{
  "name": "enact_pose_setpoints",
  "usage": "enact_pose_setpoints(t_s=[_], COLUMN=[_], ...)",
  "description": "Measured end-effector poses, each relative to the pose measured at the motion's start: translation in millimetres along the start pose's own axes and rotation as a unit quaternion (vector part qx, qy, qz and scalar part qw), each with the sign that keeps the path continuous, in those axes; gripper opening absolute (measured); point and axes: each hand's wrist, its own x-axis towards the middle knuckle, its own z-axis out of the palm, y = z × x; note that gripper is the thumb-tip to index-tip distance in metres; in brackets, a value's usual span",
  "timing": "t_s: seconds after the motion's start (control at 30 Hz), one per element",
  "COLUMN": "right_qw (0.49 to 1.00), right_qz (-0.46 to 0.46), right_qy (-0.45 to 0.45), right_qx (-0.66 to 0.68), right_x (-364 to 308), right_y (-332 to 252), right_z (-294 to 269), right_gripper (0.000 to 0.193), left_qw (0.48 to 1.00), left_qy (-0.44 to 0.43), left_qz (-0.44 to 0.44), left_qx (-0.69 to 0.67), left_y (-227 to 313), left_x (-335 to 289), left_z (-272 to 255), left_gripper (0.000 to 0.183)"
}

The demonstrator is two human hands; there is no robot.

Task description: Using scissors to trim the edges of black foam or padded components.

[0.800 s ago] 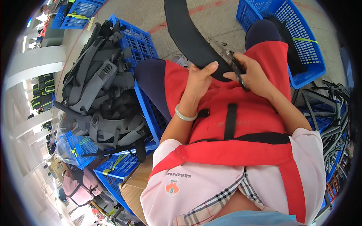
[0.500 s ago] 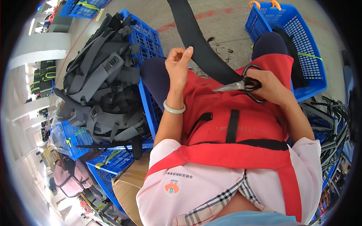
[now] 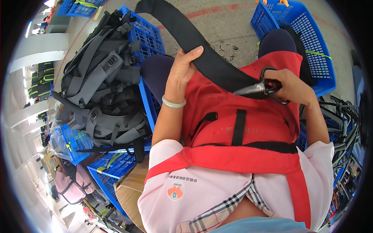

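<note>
The left hand (image 3: pixel 182 72) grips a wide black strap (image 3: pixel 194 42), fingers curled beneath it and thumb pressed flat on top. Just past those fingertips the strap runs to the right hand (image 3: pixel 289 87), whose fingers close through the handles of black scissors (image 3: pixel 258 90).

Left hand (image 3: pixel 182 72) went from a raised pinch to gripping the black strap (image 3: pixel 202 46) flat. Right hand (image 3: pixel 289 87) with scissors (image 3: pixel 258 90) dropped slightly, blades now closed.

Bag workshop, blue crates (image 3: pixel 149 37), piled grey backpacks (image 3: pixel 103 93)
</note>
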Motion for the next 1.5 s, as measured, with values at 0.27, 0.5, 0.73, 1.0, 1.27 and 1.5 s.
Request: enact_pose_setpoints(t_s=[0.27,0.5,0.73,1.0,1.27,1.5], right_qw=[0.935,0.987,0.987,0.986,0.988,0.95], right_qz=[0.071,0.086,0.002,-0.049,0.042,-0.001], right_qy=[0.176,0.075,0.152,0.161,0.135,0.219], right_qx=[0.301,0.109,0.058,-0.007,0.055,0.221], right_x=[20,24,28,27,38,51], right_y=[34,-18,-13,-16,2,18], right_z=[25,31,41,39,62,82], right_gripper=[0.031,0.049,0.058,0.06,0.042,0.032], left_qw=[0.997,0.993,0.991,0.993,0.994,0.992], left_qy=[-0.078,-0.086,-0.085,-0.091,-0.071,-0.099], left_qz=[0.015,0.08,0.095,0.075,0.084,0.056], left_qx=[-0.002,0.016,0.036,0.004,-0.022,-0.051], left_y=[-9,-2,-12,-11,-21,-20], left_x=[-11,-20,-24,-32,-33,-25], left_z=[15,29,26,33,38,36], left_gripper=[0.03,0.026,0.031,0.035,0.031,0.025])
